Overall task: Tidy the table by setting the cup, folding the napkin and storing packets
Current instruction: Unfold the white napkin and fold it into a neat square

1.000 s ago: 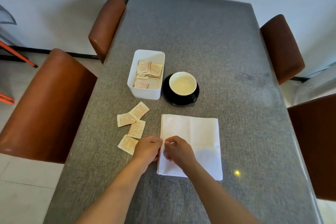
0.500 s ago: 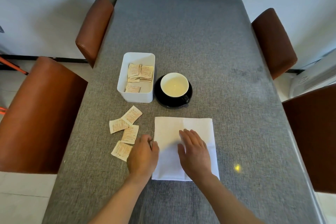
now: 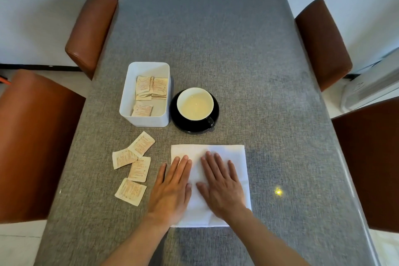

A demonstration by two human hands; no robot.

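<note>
A white napkin [image 3: 236,157] lies flat on the grey table near me. My left hand [image 3: 172,190] rests palm down on its left edge, fingers spread. My right hand [image 3: 222,185] presses flat on its middle, fingers apart. Neither hand holds anything. A cup [image 3: 195,103] with pale liquid sits on a black saucer [image 3: 190,126] beyond the napkin. Left of it stands a white box [image 3: 149,120] with several beige packets inside [image 3: 151,87]. Several loose packets [image 3: 138,157] lie on the table left of the napkin.
The grey cloth-covered table [image 3: 216,49] stretches away ahead. Brown chairs stand at the left [image 3: 32,147], the far left [image 3: 92,28], the far right [image 3: 321,43] and the right [image 3: 371,162]. A small bright spot of light [image 3: 278,191] lies right of the napkin.
Both hands let go of the napkin's left edge, opened, and spread flat on top of it. The napkin stays in place.
</note>
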